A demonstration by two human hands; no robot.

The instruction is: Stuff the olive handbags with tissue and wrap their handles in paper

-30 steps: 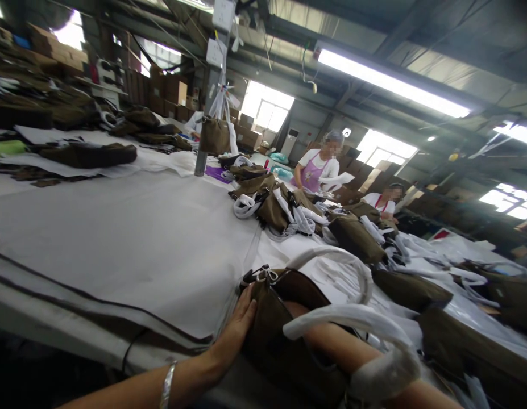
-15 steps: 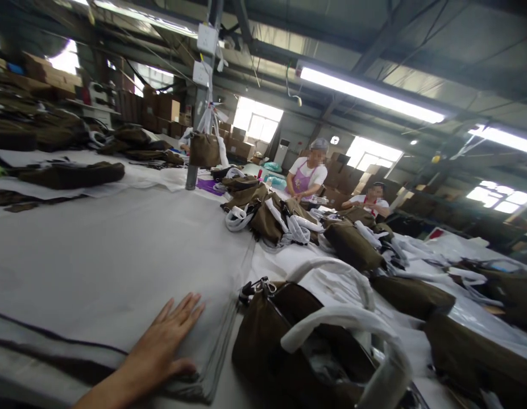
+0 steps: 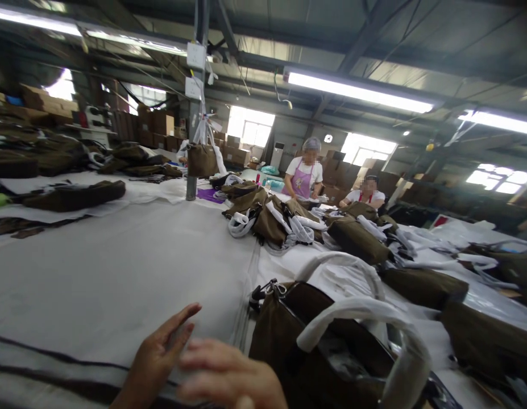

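My left hand (image 3: 158,355) is turned on its side just over the stack of grey-white sheets (image 3: 118,272), its fingers stretched out and nothing in it. Close to it on the right, my right hand (image 3: 233,375) is blurred by motion; its fingers look extended and I see nothing held. Beside the right hand stands a dark brown handbag (image 3: 280,335), its top unzipped. Pale wrapping covers the bag's two handles (image 3: 365,318), and something clear and crumpled shows inside. A metal clasp (image 3: 272,288) sits at the bag's far end.
More brown bags (image 3: 272,218) with wrapped handles are heaped beyond the sheets and along the right. A metal post (image 3: 192,187) rises from the table, with a small bag hanging on it. Two co-workers (image 3: 303,173) are at the far side.
My left hand has lifted from lying flat on the sheets and turned sideways. My right hand has come into view at the bottom. The view has shifted slightly.
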